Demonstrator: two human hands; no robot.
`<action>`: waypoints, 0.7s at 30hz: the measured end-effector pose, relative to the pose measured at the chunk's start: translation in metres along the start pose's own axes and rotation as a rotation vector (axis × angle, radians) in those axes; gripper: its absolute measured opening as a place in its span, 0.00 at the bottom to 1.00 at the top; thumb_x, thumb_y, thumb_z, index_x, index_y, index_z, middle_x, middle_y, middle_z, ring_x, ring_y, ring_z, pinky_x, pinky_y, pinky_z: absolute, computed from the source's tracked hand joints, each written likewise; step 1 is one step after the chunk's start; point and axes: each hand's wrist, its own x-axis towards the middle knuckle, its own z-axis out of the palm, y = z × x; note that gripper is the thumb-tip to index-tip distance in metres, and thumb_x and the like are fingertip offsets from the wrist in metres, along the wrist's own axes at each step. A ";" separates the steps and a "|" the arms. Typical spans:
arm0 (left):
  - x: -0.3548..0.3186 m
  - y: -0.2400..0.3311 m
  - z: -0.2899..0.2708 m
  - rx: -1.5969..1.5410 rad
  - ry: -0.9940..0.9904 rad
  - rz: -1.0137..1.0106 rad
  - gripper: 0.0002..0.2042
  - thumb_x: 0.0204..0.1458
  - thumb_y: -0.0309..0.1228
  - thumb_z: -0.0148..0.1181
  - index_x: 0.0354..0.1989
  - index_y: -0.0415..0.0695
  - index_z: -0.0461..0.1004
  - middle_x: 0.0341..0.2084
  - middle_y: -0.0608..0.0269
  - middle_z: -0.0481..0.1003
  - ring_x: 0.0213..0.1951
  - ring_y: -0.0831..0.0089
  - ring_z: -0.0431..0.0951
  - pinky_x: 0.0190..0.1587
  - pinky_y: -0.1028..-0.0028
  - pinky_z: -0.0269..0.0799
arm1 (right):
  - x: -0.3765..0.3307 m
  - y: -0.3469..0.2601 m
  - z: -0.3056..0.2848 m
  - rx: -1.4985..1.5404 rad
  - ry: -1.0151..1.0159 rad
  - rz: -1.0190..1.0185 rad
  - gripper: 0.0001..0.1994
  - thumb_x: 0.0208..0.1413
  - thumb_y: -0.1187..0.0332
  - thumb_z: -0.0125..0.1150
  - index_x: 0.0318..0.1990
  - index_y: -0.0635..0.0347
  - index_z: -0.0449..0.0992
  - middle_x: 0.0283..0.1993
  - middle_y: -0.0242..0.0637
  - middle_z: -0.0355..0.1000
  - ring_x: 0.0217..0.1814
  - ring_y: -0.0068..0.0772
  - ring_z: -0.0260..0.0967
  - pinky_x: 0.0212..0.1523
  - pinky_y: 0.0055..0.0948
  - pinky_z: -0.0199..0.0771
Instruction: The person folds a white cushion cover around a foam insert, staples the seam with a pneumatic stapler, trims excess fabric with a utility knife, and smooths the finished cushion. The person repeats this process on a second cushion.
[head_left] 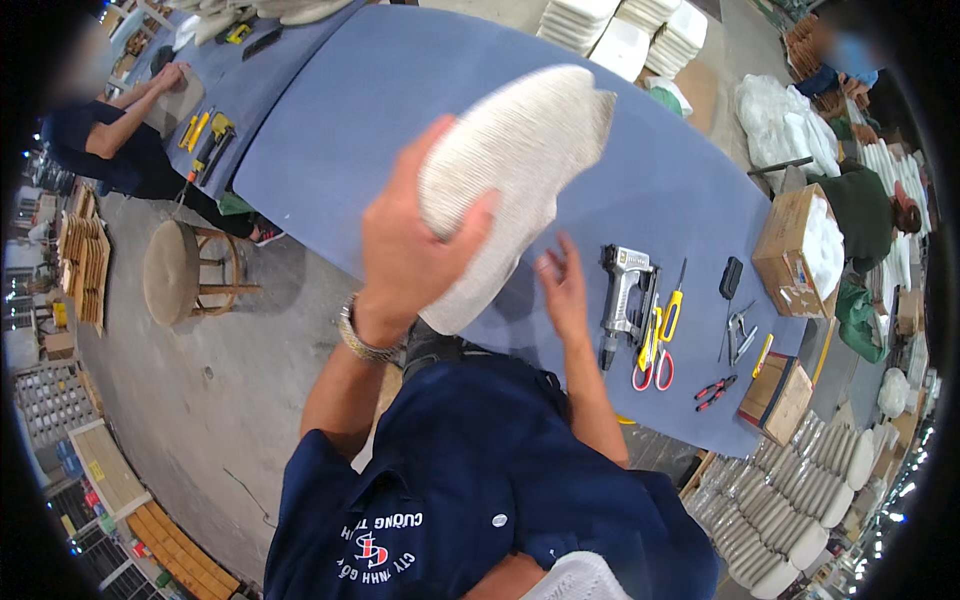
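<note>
My left hand (405, 235) is closed on a cream fabric-covered seat pad (525, 145), its thumb on the near face and the other fingers out of sight behind the edge. The pad is tilted up above the blue-grey work table (380, 70), with a curved edge and a loose-looking flap of fabric at its far right. To the right of the pad's lower edge, my right hand (565, 290) has its fingers apart and holds nothing. A silver staple gun (627, 290) lies on the table beside my right hand.
Right of the staple gun are red-handled scissors (653, 365), a yellow screwdriver (673, 312), red-handled pliers (714, 393) and a cardboard box (785, 250). A round stool (172, 272) stands at left. Another person works at the adjoining table, and stacked pads (790, 510) lie at lower right.
</note>
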 end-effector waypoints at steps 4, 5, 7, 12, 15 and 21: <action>-0.006 0.023 0.027 0.069 -0.040 0.154 0.34 0.50 0.37 0.75 0.65 0.38 0.69 0.50 0.46 0.81 0.47 0.56 0.85 0.48 0.65 0.81 | 0.069 -0.049 -0.015 0.203 0.199 -0.265 0.28 0.70 0.62 0.58 0.71 0.65 0.60 0.68 0.48 0.65 0.69 0.40 0.65 0.71 0.38 0.63; -0.006 0.028 0.029 0.076 -0.068 0.164 0.35 0.50 0.36 0.75 0.65 0.37 0.69 0.50 0.46 0.81 0.49 0.56 0.85 0.50 0.65 0.81 | 0.082 -0.055 -0.019 0.261 0.212 -0.360 0.25 0.71 0.62 0.57 0.69 0.66 0.62 0.66 0.46 0.67 0.67 0.37 0.66 0.70 0.36 0.63; -0.007 0.032 0.032 0.055 -0.101 0.204 0.36 0.48 0.38 0.77 0.64 0.38 0.70 0.50 0.47 0.81 0.48 0.55 0.85 0.49 0.65 0.81 | 0.102 -0.053 -0.032 0.263 0.217 -0.440 0.18 0.72 0.66 0.53 0.63 0.66 0.67 0.60 0.40 0.70 0.63 0.32 0.67 0.67 0.32 0.63; -0.011 0.027 0.030 0.053 -0.153 0.277 0.37 0.44 0.38 0.79 0.62 0.38 0.71 0.51 0.50 0.81 0.47 0.56 0.85 0.47 0.65 0.82 | 0.115 -0.066 -0.026 0.206 0.366 -0.511 0.24 0.72 0.51 0.45 0.56 0.66 0.72 0.50 0.41 0.75 0.54 0.35 0.74 0.56 0.34 0.73; -0.014 0.023 0.026 0.051 -0.152 0.294 0.38 0.43 0.37 0.80 0.62 0.37 0.70 0.52 0.51 0.81 0.48 0.56 0.85 0.47 0.66 0.82 | 0.100 -0.099 -0.025 0.707 0.215 -0.485 0.26 0.74 0.49 0.42 0.56 0.65 0.72 0.49 0.41 0.75 0.52 0.33 0.75 0.53 0.34 0.74; -0.007 0.018 0.029 -0.036 -0.175 0.344 0.36 0.42 0.36 0.81 0.60 0.36 0.74 0.49 0.49 0.82 0.45 0.56 0.86 0.47 0.66 0.82 | 0.108 -0.123 -0.056 0.356 0.327 -0.615 0.16 0.77 0.61 0.43 0.35 0.58 0.68 0.30 0.26 0.69 0.31 0.16 0.65 0.33 0.21 0.69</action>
